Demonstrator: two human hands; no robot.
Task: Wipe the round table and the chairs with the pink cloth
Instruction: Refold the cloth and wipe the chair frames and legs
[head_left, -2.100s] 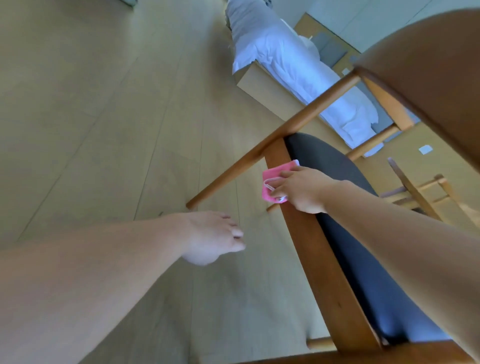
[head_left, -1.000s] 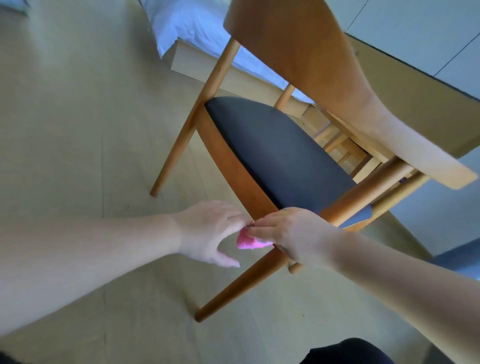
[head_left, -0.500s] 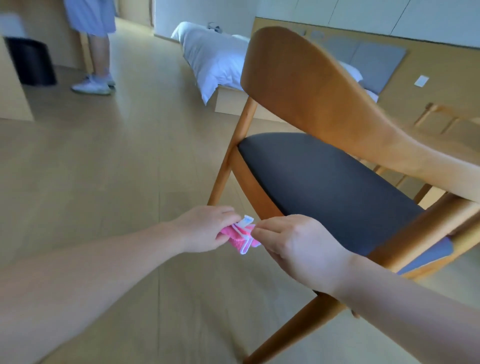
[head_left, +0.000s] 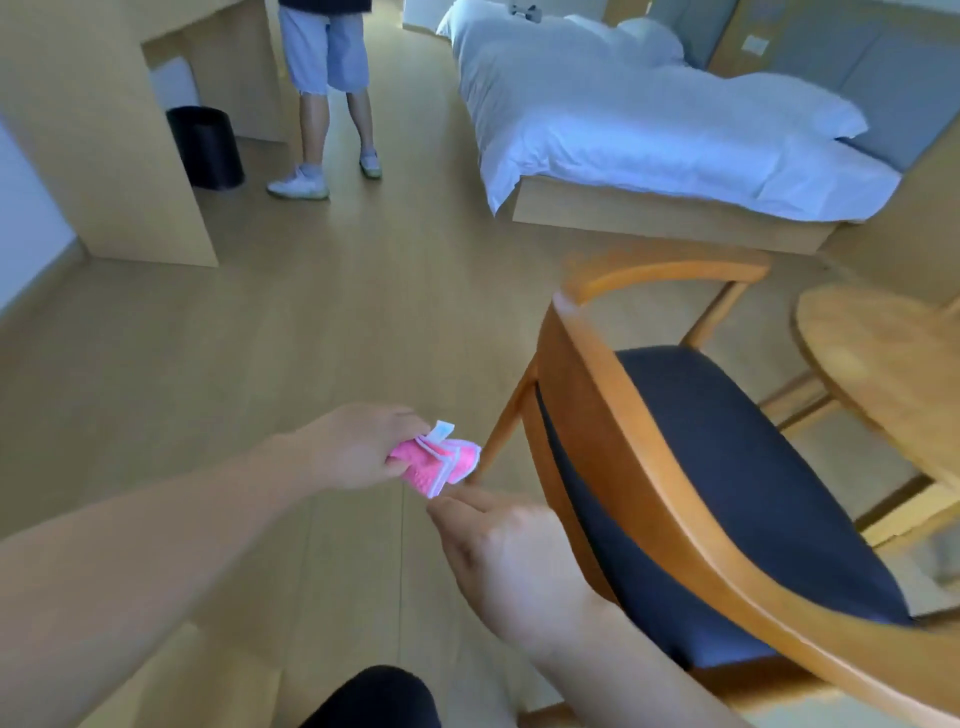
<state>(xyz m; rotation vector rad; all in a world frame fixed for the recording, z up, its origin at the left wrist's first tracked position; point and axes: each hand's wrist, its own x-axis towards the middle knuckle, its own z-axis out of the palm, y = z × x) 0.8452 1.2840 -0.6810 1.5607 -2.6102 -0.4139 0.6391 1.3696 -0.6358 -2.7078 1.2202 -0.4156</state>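
In the middle of the frame, the left hand (head_left: 358, 447) pinches the folded pink cloth (head_left: 441, 462) between thumb and fingers, holding it in the air above the wooden floor (head_left: 208, 364), just left of the chair's thin wooden leg (head_left: 506, 421). The cloth is bunched, with a pale edge and a small white tag sticking up at its top. Directly below the cloth, the right hand (head_left: 511, 561) reaches in from the lower right with its fingers loosely curled and pointing toward the cloth's lower corner; the fingertips are very close to it, but whether they touch it cannot be told, and the hand grips nothing that shows. The wooden chair (head_left: 649, 467) fills the right half of the frame, its curved backrest rail sweeping from centre right down to the lower right corner around a dark cushioned seat (head_left: 701, 467). At the right edge, blurred, is part of the round table (head_left: 883, 374) with a pale wooden top, just beyond the chair. In the upper right stands a bed (head_left: 649, 119) with white bedding on a wooden base. In the upper left, another person's legs (head_left: 332, 104) in light shorts and pale shoes stand beside a black waste bin (head_left: 205, 148), which sits against a wooden desk unit (head_left: 104, 130).
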